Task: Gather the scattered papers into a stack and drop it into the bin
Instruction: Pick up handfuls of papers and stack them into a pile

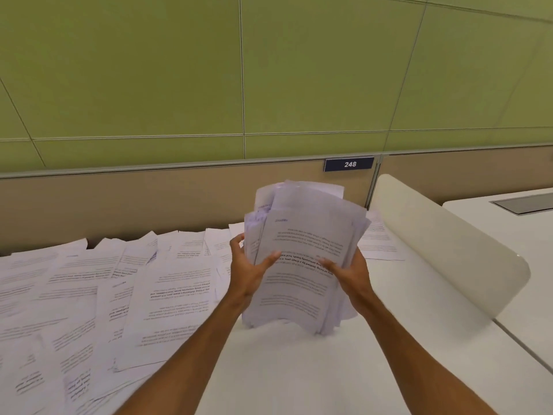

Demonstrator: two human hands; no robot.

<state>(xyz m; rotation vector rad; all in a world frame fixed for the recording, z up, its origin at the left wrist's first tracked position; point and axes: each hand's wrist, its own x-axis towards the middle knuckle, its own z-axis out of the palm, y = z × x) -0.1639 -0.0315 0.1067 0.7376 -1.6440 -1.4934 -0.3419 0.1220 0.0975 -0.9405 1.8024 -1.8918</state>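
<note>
A loose stack of printed papers [302,235] stands upright on its lower edge on the white desk [299,369], its sheets fanned and uneven at the top. My left hand [248,265] grips the stack's left side, thumb on the front sheet. Gripping its right side is my right hand [350,271], thumb also on the front. Many more scattered papers [89,295] lie flat and overlapping across the left half of the desk. One more loose sheet [380,244] lies behind the stack to the right. No bin is in view.
A cream curved divider [443,244] runs along the desk's right side, with another white desk [523,235] beyond it. A beige partition carrying a dark plate marked 248 [349,164] and a green panelled wall [269,70] close off the back.
</note>
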